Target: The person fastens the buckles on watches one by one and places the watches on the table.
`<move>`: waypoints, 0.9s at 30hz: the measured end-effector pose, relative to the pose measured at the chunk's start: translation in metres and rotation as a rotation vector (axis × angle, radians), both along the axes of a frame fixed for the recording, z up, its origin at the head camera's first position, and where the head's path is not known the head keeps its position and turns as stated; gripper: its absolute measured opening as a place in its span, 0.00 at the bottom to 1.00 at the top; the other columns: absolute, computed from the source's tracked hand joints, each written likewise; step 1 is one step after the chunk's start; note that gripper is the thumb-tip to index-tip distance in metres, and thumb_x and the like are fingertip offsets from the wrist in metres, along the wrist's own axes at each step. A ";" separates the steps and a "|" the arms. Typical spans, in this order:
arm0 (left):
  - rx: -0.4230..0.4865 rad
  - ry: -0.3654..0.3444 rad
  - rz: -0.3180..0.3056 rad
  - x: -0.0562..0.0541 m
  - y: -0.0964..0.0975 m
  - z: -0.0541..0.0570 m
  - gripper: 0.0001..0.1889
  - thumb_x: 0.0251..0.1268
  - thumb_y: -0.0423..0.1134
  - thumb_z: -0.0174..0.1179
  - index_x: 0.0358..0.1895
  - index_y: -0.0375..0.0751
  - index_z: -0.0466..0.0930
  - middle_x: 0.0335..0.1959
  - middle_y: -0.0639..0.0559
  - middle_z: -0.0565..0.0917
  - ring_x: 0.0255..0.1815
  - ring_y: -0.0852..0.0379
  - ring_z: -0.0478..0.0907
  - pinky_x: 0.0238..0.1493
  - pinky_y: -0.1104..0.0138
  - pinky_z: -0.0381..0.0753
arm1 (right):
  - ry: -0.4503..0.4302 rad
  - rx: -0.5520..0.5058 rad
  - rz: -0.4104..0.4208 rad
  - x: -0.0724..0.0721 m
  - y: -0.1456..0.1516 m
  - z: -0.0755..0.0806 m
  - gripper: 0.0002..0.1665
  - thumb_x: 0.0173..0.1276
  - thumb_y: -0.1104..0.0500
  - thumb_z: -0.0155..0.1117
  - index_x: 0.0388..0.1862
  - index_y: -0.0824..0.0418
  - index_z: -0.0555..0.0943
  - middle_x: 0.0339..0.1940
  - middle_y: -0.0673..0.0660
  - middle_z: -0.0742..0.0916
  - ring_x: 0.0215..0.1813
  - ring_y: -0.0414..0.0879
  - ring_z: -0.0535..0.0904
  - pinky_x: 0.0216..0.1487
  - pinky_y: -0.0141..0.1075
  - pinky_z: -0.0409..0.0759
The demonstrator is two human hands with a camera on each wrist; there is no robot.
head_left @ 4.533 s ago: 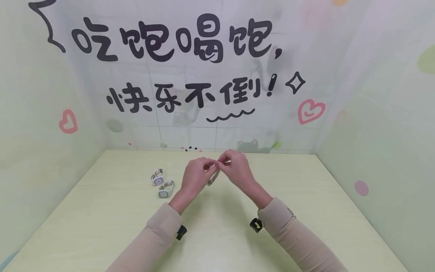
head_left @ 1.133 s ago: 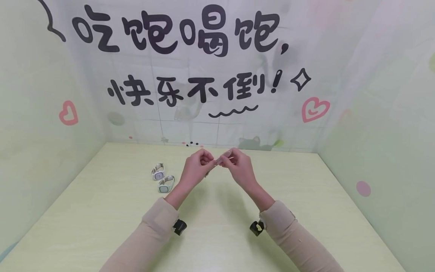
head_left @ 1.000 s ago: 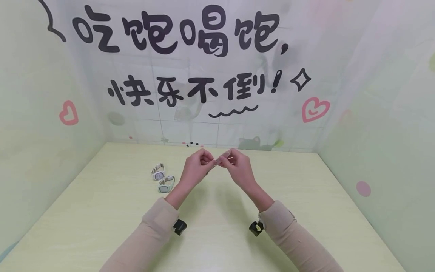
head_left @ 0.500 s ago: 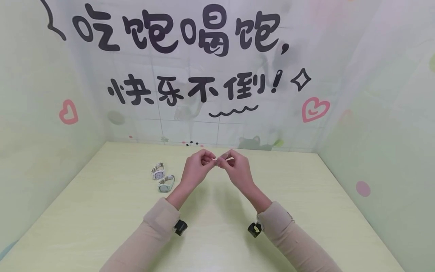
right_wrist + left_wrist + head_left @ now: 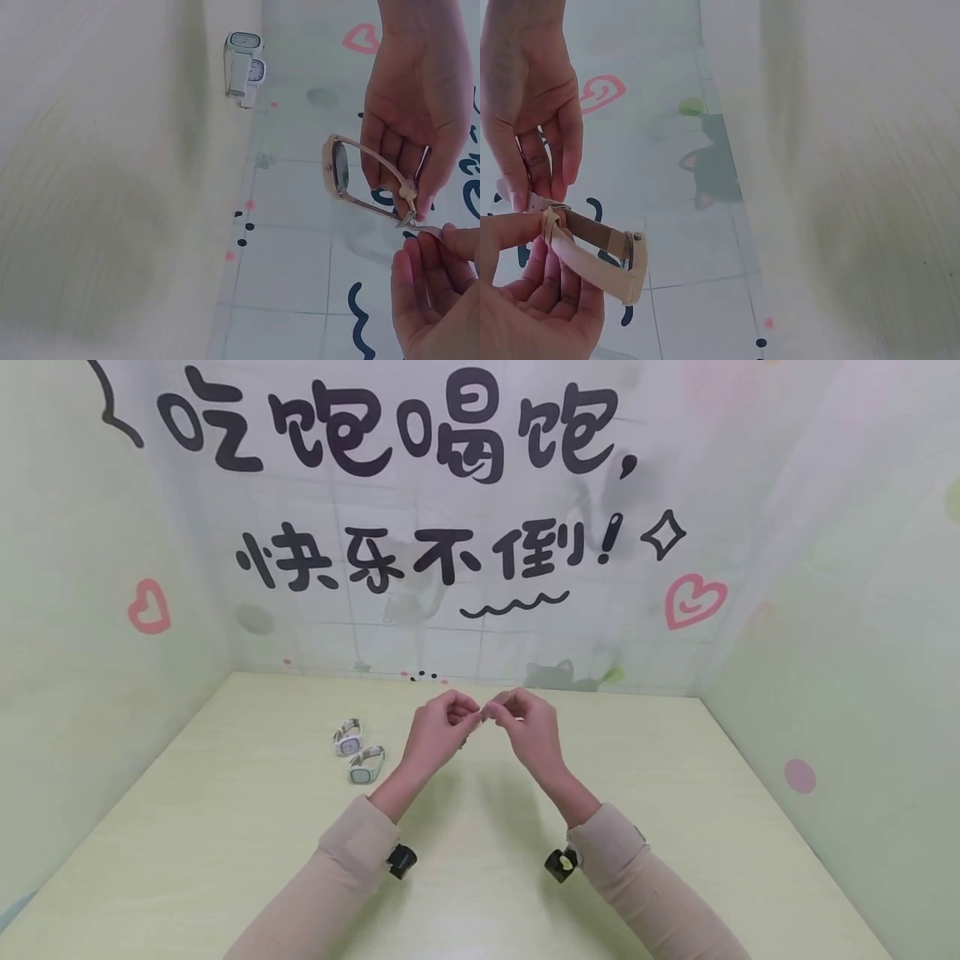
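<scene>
A cream wristwatch (image 5: pixel 592 266) hangs between both hands, its strap forming a loop with the case at the far end. My left hand (image 5: pixel 442 728) pinches the strap near the metal buckle, thumb over the band. My right hand (image 5: pixel 531 727) pinches the strap's free end, which sticks out past the buckle (image 5: pixel 406 220). In the head view the fingers hide nearly all of the watch. The right wrist view shows its dark-glassed case (image 5: pixel 337 169) from the side. Whether the buckle pin sits in a hole cannot be told.
Left of the hands, a white watch (image 5: pixel 348 740) and a pale green watch (image 5: pixel 365 767) stand close together on the light wooden table (image 5: pixel 480 902). Behind the table is a printed back wall (image 5: pixel 315 643), with pale side walls left and right.
Since 4.5 seconds ago the hands have shifted their grip along the strap. The strap end that showed above the right fingers a second ago is now mostly covered. Both other watches stay put.
</scene>
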State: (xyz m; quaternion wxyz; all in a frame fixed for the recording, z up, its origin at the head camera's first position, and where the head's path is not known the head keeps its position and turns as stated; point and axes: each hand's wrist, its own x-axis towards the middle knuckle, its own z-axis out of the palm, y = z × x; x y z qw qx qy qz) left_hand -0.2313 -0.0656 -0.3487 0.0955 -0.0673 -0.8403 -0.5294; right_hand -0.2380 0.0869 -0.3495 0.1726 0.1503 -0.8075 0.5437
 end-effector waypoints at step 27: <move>0.117 -0.028 -0.078 0.000 -0.011 0.003 0.10 0.67 0.35 0.64 0.48 0.35 0.80 0.43 0.39 0.87 0.43 0.50 0.85 0.43 0.65 0.86 | -0.143 -0.226 0.152 -0.003 0.006 0.005 0.13 0.71 0.60 0.65 0.40 0.73 0.83 0.42 0.69 0.89 0.40 0.43 0.88 0.47 0.38 0.88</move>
